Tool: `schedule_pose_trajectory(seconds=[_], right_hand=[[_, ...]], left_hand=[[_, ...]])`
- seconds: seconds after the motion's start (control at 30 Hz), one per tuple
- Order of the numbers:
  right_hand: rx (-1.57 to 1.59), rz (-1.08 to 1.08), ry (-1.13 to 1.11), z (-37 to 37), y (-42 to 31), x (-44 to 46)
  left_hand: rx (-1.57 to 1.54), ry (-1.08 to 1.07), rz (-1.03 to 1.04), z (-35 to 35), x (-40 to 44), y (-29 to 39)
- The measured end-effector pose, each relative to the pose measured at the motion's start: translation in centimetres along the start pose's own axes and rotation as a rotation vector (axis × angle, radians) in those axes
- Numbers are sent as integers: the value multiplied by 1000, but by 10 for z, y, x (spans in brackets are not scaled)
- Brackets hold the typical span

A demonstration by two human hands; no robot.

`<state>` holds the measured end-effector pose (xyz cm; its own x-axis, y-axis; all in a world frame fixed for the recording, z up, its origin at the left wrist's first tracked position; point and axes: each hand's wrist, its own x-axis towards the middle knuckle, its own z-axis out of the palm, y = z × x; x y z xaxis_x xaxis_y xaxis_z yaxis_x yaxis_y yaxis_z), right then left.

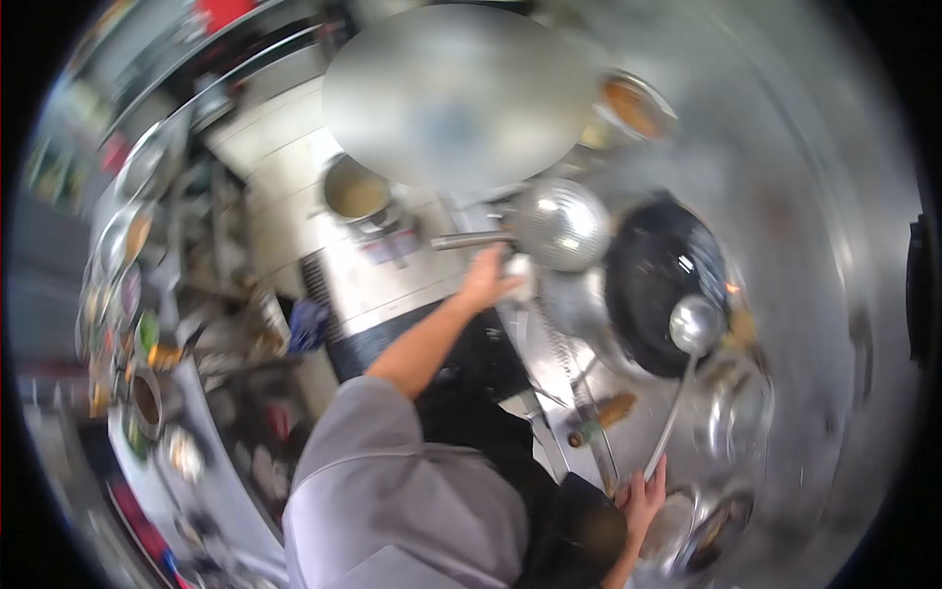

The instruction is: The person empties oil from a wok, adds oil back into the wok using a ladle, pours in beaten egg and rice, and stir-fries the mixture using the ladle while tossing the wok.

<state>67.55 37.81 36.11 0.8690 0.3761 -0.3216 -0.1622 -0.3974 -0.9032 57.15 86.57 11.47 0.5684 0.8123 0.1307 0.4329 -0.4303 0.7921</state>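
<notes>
Presently: Ladle at the Wok, Hands Set Apart

Stage. The ladle [698,326] is already in hand, its round bowl lying within the outline of the black wok [650,285], toward the side away from the body. A small orange glow [733,289] at the wok's far rim suggests that the burner is lit. The wok's inner surface is dark and glossy, and no food can be made out on it; the work therefore appears to be at an early stage or between portions, though one view cannot settle which. How much remains cannot be judged. Whether the ladle's bowl touches the wok is also unclear.

Right hand. The right hand [643,499] is closed around the end of the ladle's long handle, low in the view; the shaft slants from the fingers up to the wok.

Left hand. The left arm reaches forward from a grey sleeve [348,442], slightly bent at the elbow. The left hand [485,281] lies palm down with its fingers directed at a white cloth [522,278], near the wok's nearer side; blur prevents telling whether it grips the cloth. Just beyond the hand is the handle of the perforated strainer [562,226], whose round bowl sits beside the wok.
</notes>
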Motion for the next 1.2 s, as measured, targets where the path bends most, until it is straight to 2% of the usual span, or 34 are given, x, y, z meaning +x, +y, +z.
schedule_pose_trajectory(seconds=[0.03,0.07,0.13,0.17,0.23,0.33,0.4,0.5,0.53,0.6,0.7,0.8,0.83,0.87,0.9,0.93,0.97,1.0,1.07,1.13,1.2], right_hand=[[34,89,-47,25,-39,-16],[20,82,-144,29,-25,-7],[411,100,-313,22,8,13],[488,83,-575,32,-1,24],[468,111,-698,75,-1,50],[530,385,-1112,183,-92,28],[542,415,-1305,259,-122,9],[466,444,-1530,378,-158,-25],[462,447,-1599,419,-168,-40],[407,441,-1729,504,-184,-74],[331,402,-1838,624,-203,-146],[131,152,-1898,724,-209,-211],[127,152,-1891,750,-211,-231],[-29,-13,-1883,774,-215,-248],[-184,-179,-1847,796,-221,-259],[-252,-249,-1834,815,-225,-269],[-320,-315,-1819,833,-229,-280],[-304,-324,-1785,847,-236,-290],[-520,-474,-1785,871,-246,-310],[-600,-519,-1764,889,-259,-326],[-688,-557,-1751,908,-271,-338]], left_hand=[[-31,19,-83,-12,-13,5],[-80,71,-64,-28,-32,8],[-64,82,-91,-57,-80,9],[-73,55,-127,-63,-109,1],[-48,37,-201,-86,-171,-15],[38,112,-400,-140,-258,-40],[93,367,-606,-182,-312,-60],[110,966,-753,-257,-371,-99],[77,1178,-788,-292,-388,-100],[260,1523,-719,-359,-434,-109],[456,1910,-940,-449,-518,-125],[577,2185,-1233,-505,-619,-166],[494,2161,-1290,-507,-654,-183],[406,2128,-1320,-512,-683,-200],[90,2071,-1294,-513,-712,-209],[-219,1978,-1258,-509,-728,-216],[-467,2009,-1181,-517,-724,-202],[-503,1896,-1248,-522,-725,-189],[-658,1801,-1254,-525,-728,-176],[-797,1867,-1071,-531,-705,-157],[-855,1932,-1085,-528,-687,-146]])
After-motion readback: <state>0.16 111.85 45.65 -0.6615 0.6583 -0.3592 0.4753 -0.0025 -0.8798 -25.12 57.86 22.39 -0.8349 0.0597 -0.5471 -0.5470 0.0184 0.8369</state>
